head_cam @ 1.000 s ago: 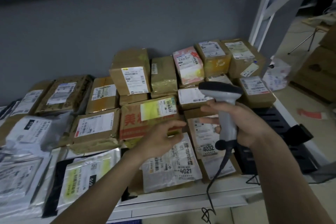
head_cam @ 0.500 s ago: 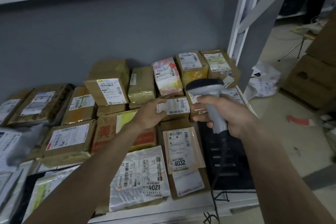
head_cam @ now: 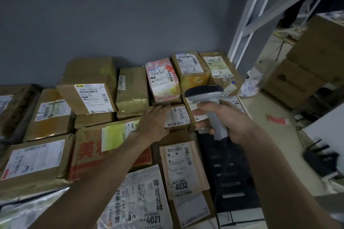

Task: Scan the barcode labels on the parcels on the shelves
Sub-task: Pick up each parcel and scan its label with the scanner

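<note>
Fingers of your left hand (head_cam: 155, 122) lie on the small box (head_cam: 177, 117), steadying its label, while your right hand (head_cam: 226, 120) grips the scanner (head_cam: 208, 96) just above it; nothing shows which parcels are scanned, so count the shelf outstanding.

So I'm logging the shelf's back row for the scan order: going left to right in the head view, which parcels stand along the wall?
Large brown carton with white label → glossy olive-taped box → pink-and-white box → yellow-fronted carton marked 3-2 → brown carton marked 3-3.
</note>
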